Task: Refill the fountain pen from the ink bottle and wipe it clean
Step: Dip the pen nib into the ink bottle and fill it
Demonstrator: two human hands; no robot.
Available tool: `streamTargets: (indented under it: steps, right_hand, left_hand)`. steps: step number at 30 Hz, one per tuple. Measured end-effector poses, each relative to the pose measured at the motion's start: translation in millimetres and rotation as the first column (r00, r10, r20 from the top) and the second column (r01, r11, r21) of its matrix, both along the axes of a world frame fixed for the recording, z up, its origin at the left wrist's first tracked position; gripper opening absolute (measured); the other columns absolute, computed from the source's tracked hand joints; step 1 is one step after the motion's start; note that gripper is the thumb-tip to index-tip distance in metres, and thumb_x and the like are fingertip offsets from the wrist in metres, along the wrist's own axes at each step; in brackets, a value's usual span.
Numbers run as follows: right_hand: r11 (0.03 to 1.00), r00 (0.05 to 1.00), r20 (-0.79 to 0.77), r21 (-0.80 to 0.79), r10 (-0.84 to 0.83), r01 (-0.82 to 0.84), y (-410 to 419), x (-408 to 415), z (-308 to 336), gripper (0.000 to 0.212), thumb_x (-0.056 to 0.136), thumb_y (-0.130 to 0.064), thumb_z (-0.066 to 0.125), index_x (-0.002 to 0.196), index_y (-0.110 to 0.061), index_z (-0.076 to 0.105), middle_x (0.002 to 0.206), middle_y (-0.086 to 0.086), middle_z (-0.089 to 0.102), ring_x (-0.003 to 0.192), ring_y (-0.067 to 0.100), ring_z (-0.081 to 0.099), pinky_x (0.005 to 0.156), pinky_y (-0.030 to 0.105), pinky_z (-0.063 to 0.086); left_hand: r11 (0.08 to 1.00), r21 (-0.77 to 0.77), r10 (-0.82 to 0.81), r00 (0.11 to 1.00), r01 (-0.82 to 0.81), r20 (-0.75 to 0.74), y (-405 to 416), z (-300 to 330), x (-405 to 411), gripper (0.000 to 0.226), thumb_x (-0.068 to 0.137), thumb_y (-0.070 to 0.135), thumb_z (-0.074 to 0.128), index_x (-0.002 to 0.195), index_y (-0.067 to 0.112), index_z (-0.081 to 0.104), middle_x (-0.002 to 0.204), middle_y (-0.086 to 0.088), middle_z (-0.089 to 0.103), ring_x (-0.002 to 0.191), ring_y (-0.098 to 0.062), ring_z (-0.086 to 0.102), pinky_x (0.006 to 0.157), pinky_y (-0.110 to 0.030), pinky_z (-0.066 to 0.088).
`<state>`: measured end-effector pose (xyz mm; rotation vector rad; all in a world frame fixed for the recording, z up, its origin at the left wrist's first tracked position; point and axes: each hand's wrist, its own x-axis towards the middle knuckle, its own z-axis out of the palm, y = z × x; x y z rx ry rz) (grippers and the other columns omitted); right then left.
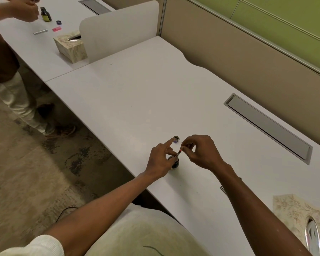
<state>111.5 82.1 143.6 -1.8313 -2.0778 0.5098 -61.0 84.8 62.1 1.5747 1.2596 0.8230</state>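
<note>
Now your left hand (160,162) grips the ink bottle (174,164) near the desk's (137,93) near edge, forefinger straight; your right hand (201,151) pinches the pen (179,153) above its mouth. Beyond lies the cap (176,139).

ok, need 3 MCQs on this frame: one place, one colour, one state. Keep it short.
1. Where is the bottle cap?
A. on the desk beyond the hands
B. on the ink bottle
C. on the tissue box

2. What colour is the tip at the pen part's top end?
A. green
B. red
C. yellow

3. What is the left hand doing?
A. lying flat on the desk
B. holding the ink bottle
C. pulling a tissue

Key: 1 A, the cap lies apart on the desk. 2 B, red shows below the right hand on the pen part. 3 B, its fingers wrap the ink bottle.
</note>
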Motion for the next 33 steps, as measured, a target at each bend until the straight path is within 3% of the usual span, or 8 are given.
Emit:
streamTargets:
  steps: [7, 14, 19, 21, 25, 30, 33]
  right_hand:
    - [1.0, 0.999, 0.023, -0.004, -0.022, 0.022, 1.0, -1.8, 0.1, 0.013, 0.083, -0.035, 0.076, 0.077, -0.024, 0.074, 0.071, -0.01, 0.069, 0.066, 0.008, 0.065, 0.067, 0.036, 0.056]
    - [1.0, 0.999, 0.045, -0.001, -0.03, 0.03, 0.8, -2.0, 0.4, 0.017, 0.084, -0.04, 0.075, 0.074, -0.026, 0.072, 0.068, -0.009, 0.068, 0.065, 0.009, 0.064, 0.066, 0.036, 0.055]
    - [1.0, 1.0, 0.007, -0.009, -0.014, 0.014, -0.7, -1.3, 3.8, 0.015, 0.083, -0.041, 0.076, 0.086, -0.026, 0.076, 0.073, -0.011, 0.071, 0.069, 0.007, 0.067, 0.07, 0.033, 0.057]
    - [1.0, 1.0, -0.017, -0.008, 0.006, -0.006, -1.8, -0.7, 5.3, 0.016, 0.082, -0.038, 0.076, 0.093, -0.027, 0.078, 0.076, -0.012, 0.071, 0.07, 0.005, 0.068, 0.072, 0.032, 0.057]
    - [1.0, 0.999, -0.028, -0.002, 0.027, -0.027, -1.2, -0.6, 4.1, 0.003, 0.082, -0.024, 0.076, 0.083, -0.024, 0.078, 0.075, -0.01, 0.072, 0.07, 0.006, 0.068, 0.071, 0.039, 0.057]
    - [1.0, 1.0, 0.012, 0.002, -0.027, 0.027, -0.1, -1.0, 1.4, 0.014, 0.082, -0.038, 0.078, 0.075, -0.027, 0.073, 0.07, -0.009, 0.07, 0.067, 0.01, 0.067, 0.068, 0.037, 0.056]
    - [1.0, 0.999, -0.01, 0.003, -0.031, 0.031, -1.8, -1.3, 3.0, 0.015, 0.08, -0.042, 0.078, 0.086, -0.028, 0.076, 0.073, -0.01, 0.07, 0.068, 0.007, 0.067, 0.071, 0.035, 0.056]
  left_hand:
    - [0.999, -0.024, 0.043, 0.999, -0.043, 0.012, -1.4, 3.6, 1.7, 0.073, 0.081, 0.014, 0.081, 0.146, 0.021, 0.049, 0.096, 0.002, 0.08, 0.122, -0.011, 0.057, 0.101, -0.034, 0.046]
    - [0.998, -0.002, 0.055, 0.998, -0.055, -0.013, -0.7, 0.1, 1.1, 0.078, 0.08, 0.02, 0.083, 0.148, 0.014, 0.047, 0.094, 0.006, 0.079, 0.117, -0.015, 0.058, 0.103, -0.034, 0.043]
    - [0.999, 0.023, 0.047, 0.999, -0.047, -0.009, -1.0, 2.1, 0.9, 0.075, 0.081, 0.021, 0.082, 0.147, 0.013, 0.048, 0.094, 0.005, 0.08, 0.113, -0.016, 0.058, 0.097, -0.026, 0.04]
    - [0.998, 0.026, 0.051, 0.999, -0.051, -0.005, -0.8, 2.4, 0.4, 0.074, 0.081, 0.021, 0.082, 0.147, 0.012, 0.049, 0.093, 0.006, 0.08, 0.111, -0.016, 0.058, 0.096, -0.025, 0.04]
    - [0.998, 0.033, 0.058, 0.998, -0.058, 0.003, -1.1, 2.2, 0.6, 0.073, 0.081, 0.019, 0.082, 0.146, 0.011, 0.05, 0.094, 0.007, 0.079, 0.109, -0.016, 0.058, 0.097, -0.025, 0.041]
    - [0.998, 0.039, 0.051, 0.999, -0.051, -0.003, -1.9, 0.6, -0.3, 0.071, 0.081, 0.017, 0.081, 0.145, 0.013, 0.051, 0.093, 0.011, 0.078, 0.11, -0.015, 0.057, 0.097, -0.028, 0.042]
    - [0.998, 0.04, 0.055, 0.998, -0.055, -0.007, -1.3, 0.6, -0.5, 0.07, 0.081, 0.018, 0.08, 0.145, 0.015, 0.051, 0.092, 0.012, 0.078, 0.11, -0.015, 0.056, 0.095, -0.024, 0.04]
